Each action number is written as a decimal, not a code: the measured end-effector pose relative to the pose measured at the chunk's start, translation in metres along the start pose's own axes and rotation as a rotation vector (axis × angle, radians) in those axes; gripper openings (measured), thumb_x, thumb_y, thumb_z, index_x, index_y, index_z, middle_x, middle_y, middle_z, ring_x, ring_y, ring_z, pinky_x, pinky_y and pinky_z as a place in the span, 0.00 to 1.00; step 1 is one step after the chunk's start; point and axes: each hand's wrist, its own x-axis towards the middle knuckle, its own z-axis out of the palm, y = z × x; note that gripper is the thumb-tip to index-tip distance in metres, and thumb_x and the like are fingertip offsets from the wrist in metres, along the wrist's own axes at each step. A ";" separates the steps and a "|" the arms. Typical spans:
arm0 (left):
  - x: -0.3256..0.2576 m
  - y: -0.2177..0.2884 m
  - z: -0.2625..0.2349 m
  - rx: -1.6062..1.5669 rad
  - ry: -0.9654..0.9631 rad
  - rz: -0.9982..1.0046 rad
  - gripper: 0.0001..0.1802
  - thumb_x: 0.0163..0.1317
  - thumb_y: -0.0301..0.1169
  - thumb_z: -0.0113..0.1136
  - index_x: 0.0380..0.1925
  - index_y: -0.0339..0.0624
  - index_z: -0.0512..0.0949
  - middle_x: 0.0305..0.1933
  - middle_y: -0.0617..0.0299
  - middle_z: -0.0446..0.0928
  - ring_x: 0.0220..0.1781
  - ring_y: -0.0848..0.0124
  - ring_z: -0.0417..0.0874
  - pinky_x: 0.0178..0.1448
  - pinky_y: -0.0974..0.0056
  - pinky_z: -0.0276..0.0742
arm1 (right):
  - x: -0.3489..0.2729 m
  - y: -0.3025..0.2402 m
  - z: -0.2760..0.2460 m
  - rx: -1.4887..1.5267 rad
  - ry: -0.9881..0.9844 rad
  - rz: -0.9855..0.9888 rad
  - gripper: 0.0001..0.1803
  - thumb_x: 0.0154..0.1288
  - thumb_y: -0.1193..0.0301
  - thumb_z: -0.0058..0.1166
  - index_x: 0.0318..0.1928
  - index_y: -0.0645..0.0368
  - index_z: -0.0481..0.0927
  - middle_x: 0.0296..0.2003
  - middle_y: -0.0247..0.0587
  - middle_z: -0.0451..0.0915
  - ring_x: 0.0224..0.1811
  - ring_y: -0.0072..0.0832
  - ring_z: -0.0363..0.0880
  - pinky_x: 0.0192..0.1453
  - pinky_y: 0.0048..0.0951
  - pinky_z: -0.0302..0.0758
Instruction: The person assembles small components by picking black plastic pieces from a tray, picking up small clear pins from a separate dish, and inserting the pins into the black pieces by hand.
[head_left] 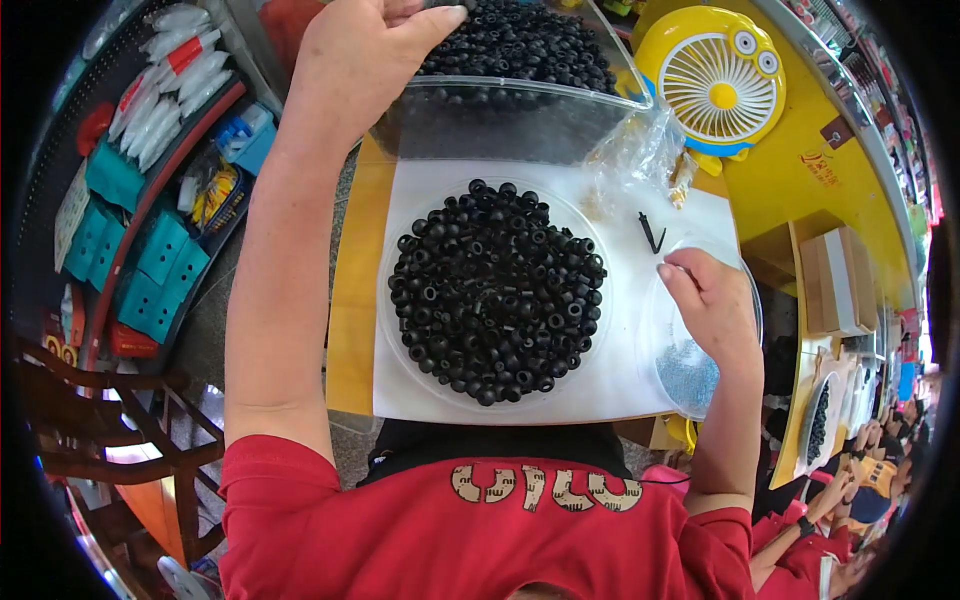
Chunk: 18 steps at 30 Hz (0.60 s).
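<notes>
- Black rubber rings [497,290], small and bead-like, lie heaped in a round clear dish [392,300] on the white sheet [620,380] that covers the middle of my worktop [350,330].
- Beyond that dish, on its far side, stands a clear plastic bin [500,125] filled with more of the same black rings [525,45].
- My left hand [365,50] reaches over the near wall of the bin; my fingers [440,18] are bunched together and curled down into the rings there. Whether they pinch any I cannot tell, as the tips are hidden among the rings.
- My right hand [712,300] rests to the right of the dish, over a second, smaller clear dish [690,385]. Its fingers [678,285] are bent and held close together; I cannot tell if they grip anything.
- That smaller dish holds a patch of tiny grey-blue bits [688,372], just below my right hand.
- A small black pin-like part [651,234] lies loose on the white sheet, between the big dish and my right hand, toward the bin.
- A crumpled clear plastic bag [640,150] sits to the right of the bin, beyond the dish.
- A yellow desk fan [715,80] with a round white grille stands further right of that bag.
- Left of the dish, off the worktop, are teal boxes [150,260] and white tubes [175,70] on a lower shelf.
- My red shirt [480,540] fills the near edge, below the dish.
</notes>
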 end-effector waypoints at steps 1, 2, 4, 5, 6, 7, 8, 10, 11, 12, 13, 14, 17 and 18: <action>-0.005 0.000 -0.001 0.031 -0.010 -0.016 0.14 0.55 0.33 0.56 0.37 0.34 0.76 0.30 0.67 0.75 0.33 0.81 0.72 0.40 0.75 0.67 | -0.006 0.006 -0.003 0.050 0.025 0.035 0.11 0.55 0.64 0.52 0.32 0.58 0.78 0.24 0.48 0.77 0.28 0.41 0.77 0.33 0.35 0.71; -0.010 -0.003 0.008 0.047 -0.035 -0.025 0.13 0.54 0.32 0.56 0.36 0.35 0.77 0.31 0.67 0.76 0.33 0.81 0.72 0.40 0.75 0.67 | -0.013 0.017 -0.005 0.050 0.038 0.057 0.11 0.55 0.64 0.52 0.32 0.58 0.78 0.24 0.48 0.77 0.28 0.41 0.77 0.33 0.35 0.71; -0.047 -0.008 0.034 -0.013 -0.255 -0.062 0.10 0.51 0.33 0.56 0.29 0.38 0.77 0.24 0.60 0.77 0.28 0.73 0.77 0.35 0.68 0.71 | -0.029 0.037 -0.008 0.120 0.025 0.212 0.10 0.54 0.66 0.52 0.32 0.59 0.78 0.24 0.49 0.77 0.28 0.40 0.77 0.33 0.32 0.72; -0.063 -0.007 0.045 0.035 -0.440 0.010 0.08 0.51 0.32 0.54 0.27 0.39 0.77 0.26 0.54 0.77 0.30 0.64 0.78 0.36 0.66 0.72 | -0.037 0.047 -0.009 0.107 0.040 0.242 0.10 0.54 0.66 0.52 0.32 0.59 0.78 0.24 0.49 0.77 0.28 0.40 0.77 0.33 0.32 0.72; -0.083 -0.015 0.053 0.133 -0.576 0.017 0.08 0.52 0.32 0.53 0.26 0.39 0.76 0.28 0.51 0.76 0.32 0.56 0.77 0.37 0.62 0.72 | -0.041 0.059 -0.002 0.143 0.071 0.222 0.09 0.55 0.68 0.52 0.32 0.61 0.77 0.21 0.44 0.76 0.25 0.31 0.75 0.31 0.28 0.71; -0.097 -0.017 0.058 0.249 -0.631 0.119 0.09 0.53 0.34 0.52 0.27 0.41 0.76 0.28 0.53 0.75 0.33 0.55 0.76 0.37 0.59 0.71 | -0.047 0.068 -0.003 0.166 0.106 0.211 0.08 0.55 0.70 0.51 0.32 0.63 0.77 0.18 0.40 0.75 0.21 0.21 0.73 0.28 0.23 0.70; -0.107 -0.013 0.064 0.305 -0.710 0.094 0.09 0.50 0.31 0.57 0.30 0.39 0.75 0.28 0.54 0.75 0.33 0.57 0.76 0.36 0.63 0.71 | -0.051 0.070 -0.006 0.151 0.085 0.257 0.10 0.55 0.66 0.51 0.32 0.59 0.78 0.26 0.48 0.77 0.29 0.41 0.77 0.34 0.31 0.72; -0.120 -0.006 0.071 0.311 -0.751 0.134 0.10 0.50 0.32 0.57 0.33 0.40 0.75 0.29 0.55 0.74 0.33 0.58 0.76 0.36 0.62 0.71 | -0.058 0.077 -0.005 0.128 0.081 0.251 0.11 0.55 0.65 0.51 0.32 0.59 0.78 0.26 0.48 0.77 0.29 0.42 0.76 0.34 0.33 0.72; -0.121 -0.003 0.076 0.358 -0.762 0.164 0.10 0.50 0.31 0.57 0.33 0.41 0.75 0.31 0.56 0.73 0.34 0.59 0.76 0.36 0.61 0.71 | -0.060 0.077 -0.004 0.118 0.090 0.271 0.11 0.55 0.65 0.51 0.32 0.59 0.78 0.26 0.48 0.77 0.29 0.42 0.76 0.34 0.33 0.72; -0.121 -0.005 0.081 0.343 -0.774 0.177 0.10 0.50 0.31 0.57 0.33 0.41 0.75 0.31 0.56 0.73 0.34 0.59 0.76 0.36 0.61 0.71 | -0.062 0.077 -0.004 0.111 0.070 0.261 0.11 0.55 0.65 0.50 0.31 0.59 0.78 0.25 0.48 0.77 0.29 0.42 0.76 0.34 0.33 0.72; -0.122 -0.010 0.087 0.386 -0.793 0.198 0.10 0.50 0.31 0.56 0.32 0.41 0.74 0.31 0.56 0.73 0.34 0.59 0.75 0.36 0.61 0.71 | -0.064 0.078 -0.005 0.105 0.050 0.249 0.11 0.55 0.65 0.50 0.31 0.59 0.77 0.25 0.48 0.77 0.29 0.43 0.76 0.34 0.34 0.72; -0.122 -0.014 0.091 0.432 -0.810 0.216 0.09 0.50 0.30 0.56 0.32 0.41 0.74 0.30 0.56 0.73 0.34 0.59 0.75 0.36 0.61 0.71 | -0.066 0.078 -0.004 0.100 0.055 0.265 0.11 0.55 0.65 0.50 0.31 0.59 0.77 0.25 0.48 0.77 0.29 0.43 0.76 0.34 0.34 0.72; -0.123 -0.012 0.095 0.384 -0.842 0.184 0.09 0.49 0.28 0.55 0.32 0.40 0.73 0.30 0.55 0.73 0.34 0.58 0.75 0.37 0.61 0.71 | -0.067 0.078 -0.004 0.119 0.001 0.187 0.08 0.54 0.70 0.50 0.33 0.61 0.77 0.26 0.46 0.77 0.29 0.39 0.77 0.34 0.29 0.72; -0.123 -0.011 0.095 0.379 -0.850 0.168 0.09 0.48 0.28 0.55 0.32 0.40 0.73 0.31 0.55 0.73 0.34 0.59 0.75 0.38 0.61 0.71 | -0.067 0.080 0.001 0.119 0.004 0.194 0.08 0.54 0.70 0.50 0.33 0.61 0.77 0.26 0.46 0.77 0.29 0.39 0.77 0.34 0.29 0.72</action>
